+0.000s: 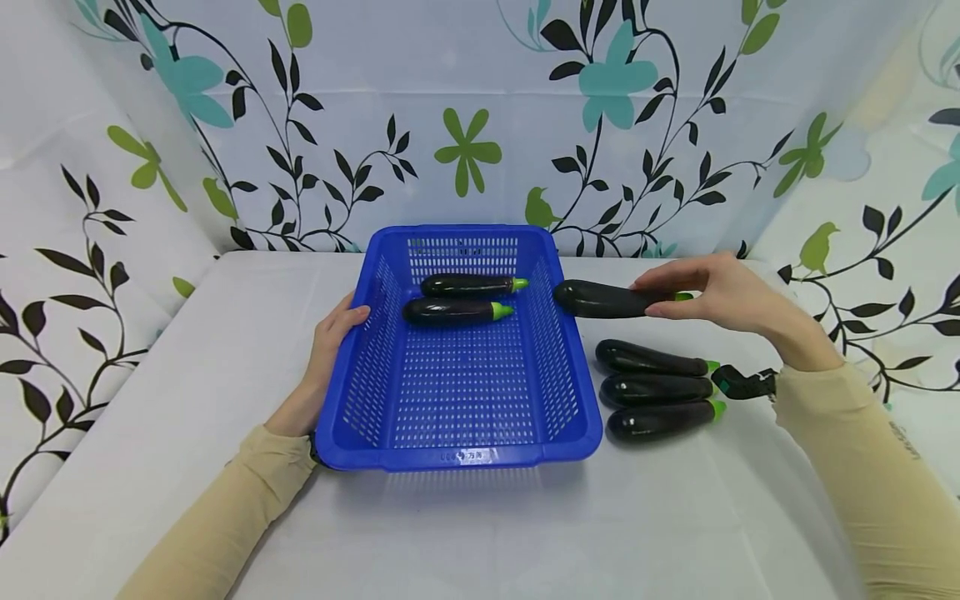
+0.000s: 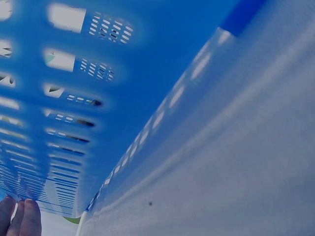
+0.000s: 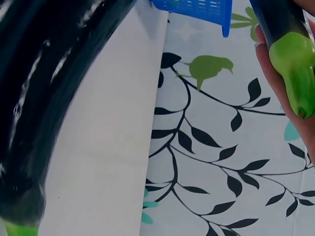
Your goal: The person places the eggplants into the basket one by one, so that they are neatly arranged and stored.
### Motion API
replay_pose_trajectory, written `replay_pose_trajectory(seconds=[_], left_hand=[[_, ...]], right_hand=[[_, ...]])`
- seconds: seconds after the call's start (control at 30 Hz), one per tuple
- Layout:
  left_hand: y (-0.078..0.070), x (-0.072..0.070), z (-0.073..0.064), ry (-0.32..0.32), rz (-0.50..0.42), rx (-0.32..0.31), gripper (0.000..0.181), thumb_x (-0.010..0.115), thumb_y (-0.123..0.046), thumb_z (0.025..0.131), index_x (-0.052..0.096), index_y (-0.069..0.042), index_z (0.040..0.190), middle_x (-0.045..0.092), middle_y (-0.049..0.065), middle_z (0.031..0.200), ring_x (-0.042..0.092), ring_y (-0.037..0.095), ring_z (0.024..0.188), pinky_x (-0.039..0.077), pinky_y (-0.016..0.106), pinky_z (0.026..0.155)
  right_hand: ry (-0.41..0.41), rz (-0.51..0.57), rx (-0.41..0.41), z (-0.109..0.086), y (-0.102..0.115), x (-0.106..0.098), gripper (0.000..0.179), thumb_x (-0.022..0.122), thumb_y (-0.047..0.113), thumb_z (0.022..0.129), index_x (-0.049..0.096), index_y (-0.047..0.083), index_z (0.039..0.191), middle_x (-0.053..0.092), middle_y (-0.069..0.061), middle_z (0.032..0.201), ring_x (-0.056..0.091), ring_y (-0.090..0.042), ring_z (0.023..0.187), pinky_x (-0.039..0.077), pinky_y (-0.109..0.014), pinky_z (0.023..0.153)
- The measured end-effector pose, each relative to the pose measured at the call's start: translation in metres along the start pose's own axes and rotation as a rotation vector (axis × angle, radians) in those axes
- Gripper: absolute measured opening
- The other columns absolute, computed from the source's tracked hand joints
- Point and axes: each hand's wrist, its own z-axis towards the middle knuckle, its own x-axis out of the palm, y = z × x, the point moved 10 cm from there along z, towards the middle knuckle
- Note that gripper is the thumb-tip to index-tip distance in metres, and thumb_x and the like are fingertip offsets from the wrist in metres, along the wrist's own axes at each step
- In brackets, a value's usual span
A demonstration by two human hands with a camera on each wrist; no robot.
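Observation:
My right hand [image 1: 727,292] pinches a dark eggplant [image 1: 600,298] near its green stem end, above the table beside the basket's right rim. In the right wrist view that eggplant's green cap [image 3: 295,61] shows against the palm. My left hand [image 1: 327,342] grips the left rim of a blue perforated plastic basket [image 1: 457,457], thumb over the edge. From the left wrist, the fingers [image 2: 30,219] appear against the basket's outer wall. Inside the basket, toward the back, lie two eggplants, the rear one [image 1: 465,285] and the front one [image 1: 448,312], stems pointing right.
Right of the basket three more eggplants lie in a row on the white table [image 1: 480,533]: a far one [image 1: 651,358], a middle one [image 1: 654,390] and a near one [image 1: 660,421]. A leaf-patterned cloth [image 1: 465,92] hangs behind the table and along its sides.

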Motion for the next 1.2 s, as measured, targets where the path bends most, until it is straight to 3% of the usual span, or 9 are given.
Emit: replay_pose_trajectory(seconds=[0.4, 0.7, 0.97, 1.2], left_hand=[[0.001, -0.002, 0.000, -0.011, 0.004, -0.008, 0.054, 0.043, -0.025, 0.102, 0.036, -0.018, 0.155, 0.048, 0.019, 0.143, 0.062, 0.022, 0.112, 0.055, 0.027, 0.088], [0.004, -0.004, 0.001, -0.008, 0.010, -0.010, 0.054, 0.043, -0.024, 0.102, 0.036, -0.018, 0.155, 0.047, 0.019, 0.143, 0.062, 0.022, 0.113, 0.055, 0.027, 0.089], [0.004, -0.004, 0.000, -0.010, 0.028, -0.020, 0.055, 0.043, -0.028, 0.102, 0.035, -0.021, 0.156, 0.044, 0.018, 0.146, 0.059, 0.024, 0.117, 0.054, 0.027, 0.090], [0.003, -0.003, 0.001, 0.000, 0.013, -0.009, 0.053, 0.044, -0.026, 0.103, 0.037, -0.020, 0.155, 0.046, 0.019, 0.144, 0.060, 0.024, 0.116, 0.054, 0.027, 0.090]], right_hand=[[0.048, 0.038, -0.060, 0.015, 0.017, 0.016, 0.034, 0.080, 0.019, 0.085, 0.074, 0.017, 0.119, 0.073, -0.002, 0.114, 0.068, -0.008, 0.098, 0.055, -0.021, 0.081], [0.070, -0.016, -0.114, 0.029, 0.037, 0.032, 0.033, 0.082, 0.022, 0.084, 0.076, 0.021, 0.117, 0.075, 0.004, 0.111, 0.068, -0.011, 0.104, 0.054, -0.022, 0.083], [0.143, 0.067, -0.181, 0.044, 0.062, 0.047, 0.031, 0.082, 0.017, 0.084, 0.076, 0.016, 0.115, 0.075, 0.000, 0.112, 0.071, -0.014, 0.099, 0.055, -0.037, 0.093], [0.168, 0.088, -0.186, 0.054, 0.071, 0.057, 0.031, 0.081, 0.018, 0.084, 0.076, 0.014, 0.114, 0.075, -0.003, 0.112, 0.072, -0.017, 0.100, 0.058, -0.029, 0.086]])
